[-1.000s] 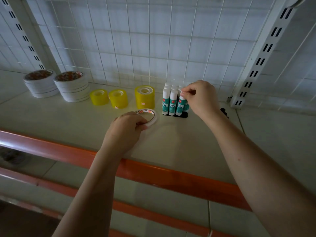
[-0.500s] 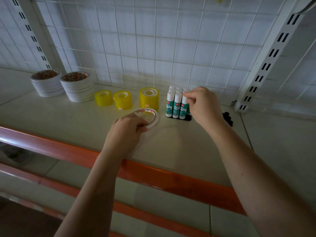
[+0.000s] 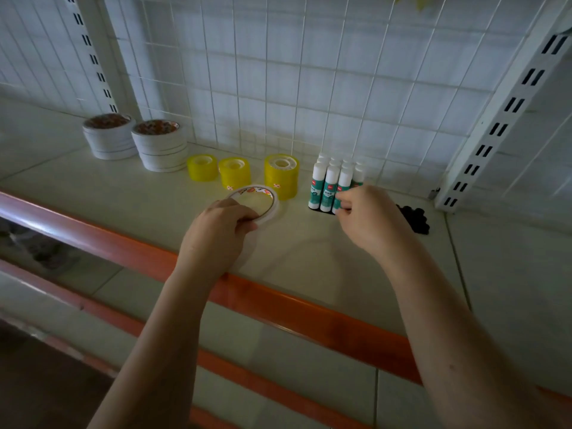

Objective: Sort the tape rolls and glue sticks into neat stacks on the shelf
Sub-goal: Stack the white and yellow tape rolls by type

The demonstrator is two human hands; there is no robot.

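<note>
While our left hand (image 3: 216,230) curls its grip round the white tape ring (image 3: 257,202) at frame centre, our right hand (image 3: 368,221) pinches a glue stick (image 3: 340,193), knuckles up.

Yellow tape rolls (image 3: 233,172), white-and-green glue sticks (image 3: 329,187), orange shelf rail (image 3: 278,305).

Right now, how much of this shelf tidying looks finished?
Mostly done. Two stacks of wide white tape rolls stand at the back left, and three piles of yellow tape rolls sit beside them. In hand: the left hand holds a thin white tape ring, and the right hand pinches a green-and-white glue stick in its block. Left: stacking that ring.
</note>
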